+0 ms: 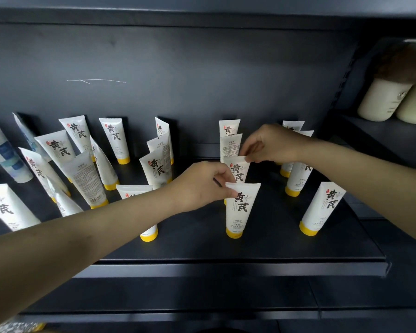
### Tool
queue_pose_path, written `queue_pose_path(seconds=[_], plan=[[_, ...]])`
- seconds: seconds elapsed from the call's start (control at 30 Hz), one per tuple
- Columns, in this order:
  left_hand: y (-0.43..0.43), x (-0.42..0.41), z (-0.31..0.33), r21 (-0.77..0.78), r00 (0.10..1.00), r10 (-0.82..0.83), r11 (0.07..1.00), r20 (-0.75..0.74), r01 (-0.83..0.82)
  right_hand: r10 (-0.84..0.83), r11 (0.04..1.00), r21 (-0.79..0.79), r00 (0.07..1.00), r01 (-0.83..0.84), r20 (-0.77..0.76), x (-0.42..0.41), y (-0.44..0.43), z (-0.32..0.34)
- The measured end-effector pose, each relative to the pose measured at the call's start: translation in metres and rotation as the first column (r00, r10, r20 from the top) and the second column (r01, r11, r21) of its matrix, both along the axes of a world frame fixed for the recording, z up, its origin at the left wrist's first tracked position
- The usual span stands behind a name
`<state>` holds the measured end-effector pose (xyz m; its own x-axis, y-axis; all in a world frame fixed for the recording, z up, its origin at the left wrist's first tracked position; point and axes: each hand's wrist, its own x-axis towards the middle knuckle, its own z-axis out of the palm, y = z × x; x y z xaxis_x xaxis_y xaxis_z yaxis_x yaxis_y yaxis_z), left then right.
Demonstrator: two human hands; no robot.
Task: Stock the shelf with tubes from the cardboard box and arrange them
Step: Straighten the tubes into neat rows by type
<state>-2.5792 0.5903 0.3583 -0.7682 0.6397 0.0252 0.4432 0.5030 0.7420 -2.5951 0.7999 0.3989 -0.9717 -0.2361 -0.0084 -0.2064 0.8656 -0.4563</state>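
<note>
Pinching the upright front tube [242, 210] with my left hand [199, 186], I pinch the tube behind it [238, 170] with my right hand [271, 145].

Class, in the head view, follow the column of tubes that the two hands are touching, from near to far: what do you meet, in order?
front tube, pinched by the left hand → second tube, pinched by the right hand → back-label tube → rearmost tube

Tubes [242, 207] white, black characters, small red mark, yellow caps; far-left tubes [7, 155] white with blue print, blurry; shelf [250, 246] dark grey; bottles [382, 99] cream.
</note>
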Motion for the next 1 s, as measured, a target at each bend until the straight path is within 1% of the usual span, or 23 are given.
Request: queue_pose_path(seconds=[0.13, 0.23, 0.37, 0.63, 0.7, 0.8, 0.93, 1.0], plan=[[0.002, 0.001, -0.004, 0.038, 0.999, 0.013, 0.999, -0.038, -0.011, -0.006, 1.000, -0.005, 1.000, 0.006, 0.007, -0.001, 0.001, -0.002], [0.004, 0.000, -0.005, 0.063, 0.998, 0.028, 0.998, -0.059, -0.025, -0.018, 1.000, -0.009, 0.999, 0.018, -0.036, -0.001, 0.000, -0.003], [0.004, -0.004, -0.005, 0.056, 0.997, 0.025, 0.998, -0.069, -0.021, -0.045, 0.998, -0.043, 0.997, 0.042, -0.062, -0.002, -0.001, -0.005], [0.010, -0.006, -0.004, 0.050, 0.995, 0.020, 0.999, -0.097, -0.015, -0.046, 0.999, 0.010, 0.988, 0.048, -0.144, -0.008, -0.003, -0.006], [0.011, -0.007, -0.005, 0.055, 0.996, 0.026, 0.998, -0.083, -0.021, -0.049, 0.999, 0.004, 0.990, 0.050, -0.134, -0.011, -0.002, -0.007], [0.010, -0.008, -0.004, 0.053, 0.998, 0.034, 0.998, -0.056, -0.031, -0.064, 0.997, -0.040, 0.996, 0.062, -0.066, -0.014, 0.003, -0.006], [0.010, -0.007, -0.003, 0.036, 0.998, 0.026, 0.999, -0.064, -0.024, -0.058, 0.997, -0.054, 0.998, 0.056, -0.033, -0.015, 0.005, -0.006], [0.010, -0.006, -0.003, 0.058, 0.999, 0.025, 0.998, -0.022, -0.024, -0.056, 0.997, -0.062, 0.998, 0.055, -0.024, -0.016, 0.004, -0.006]])
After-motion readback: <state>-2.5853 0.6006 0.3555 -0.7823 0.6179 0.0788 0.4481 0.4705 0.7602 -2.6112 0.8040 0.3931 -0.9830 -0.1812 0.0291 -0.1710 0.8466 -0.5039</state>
